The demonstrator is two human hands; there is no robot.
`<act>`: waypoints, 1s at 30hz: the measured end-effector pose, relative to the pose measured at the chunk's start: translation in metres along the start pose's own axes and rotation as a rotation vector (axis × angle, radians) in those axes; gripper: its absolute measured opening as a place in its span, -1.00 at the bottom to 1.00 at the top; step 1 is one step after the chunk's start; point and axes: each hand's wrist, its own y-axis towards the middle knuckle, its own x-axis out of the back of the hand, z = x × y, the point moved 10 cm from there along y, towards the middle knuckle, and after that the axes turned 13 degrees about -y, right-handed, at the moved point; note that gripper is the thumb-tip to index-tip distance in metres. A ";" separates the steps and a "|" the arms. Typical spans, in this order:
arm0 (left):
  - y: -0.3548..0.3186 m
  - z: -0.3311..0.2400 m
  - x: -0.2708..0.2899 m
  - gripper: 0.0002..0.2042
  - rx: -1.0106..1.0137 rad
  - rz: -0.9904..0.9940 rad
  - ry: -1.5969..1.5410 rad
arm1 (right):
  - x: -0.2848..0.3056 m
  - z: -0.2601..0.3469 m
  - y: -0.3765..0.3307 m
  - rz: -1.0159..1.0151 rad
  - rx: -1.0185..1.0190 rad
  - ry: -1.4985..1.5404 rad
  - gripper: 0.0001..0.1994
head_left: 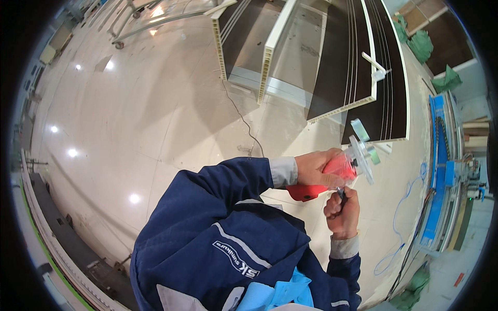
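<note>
A red handheld power tool (338,167), which looks like an edge trimmer, lies across in front of me. Its red rear end (306,193) points left, and a round metal base (361,159) with small plates faces right. My left hand (314,168) is wrapped over the tool's body from above. Just below the tool, my right hand (344,215) is closed in a fist around a dark, slim object (342,196) that meets the tool's underside. Whether this is a wrench or a handle of the tool I cannot tell.
Several dark panels (340,59) with white edges stand ahead, a white angled piece (377,67) on one edge. A thin cable (239,111) runs over the floor. Right: a blue machine frame (438,171), a blue hose (397,217), green sacks (420,44). Far left: a wheeled metal rack (150,23).
</note>
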 end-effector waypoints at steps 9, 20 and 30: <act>-0.129 -0.009 -0.020 -0.43 0.101 -0.178 -0.398 | -0.116 0.025 -0.118 -0.217 1.302 -1.334 -0.69; -0.282 -0.023 0.013 -0.38 0.157 -0.359 -0.605 | -0.213 -0.074 -0.107 -0.092 0.882 -0.995 -0.68; -0.350 -0.135 0.197 -0.46 -0.023 -0.337 -0.245 | -0.394 -0.130 -0.017 0.227 -0.050 -0.169 -0.56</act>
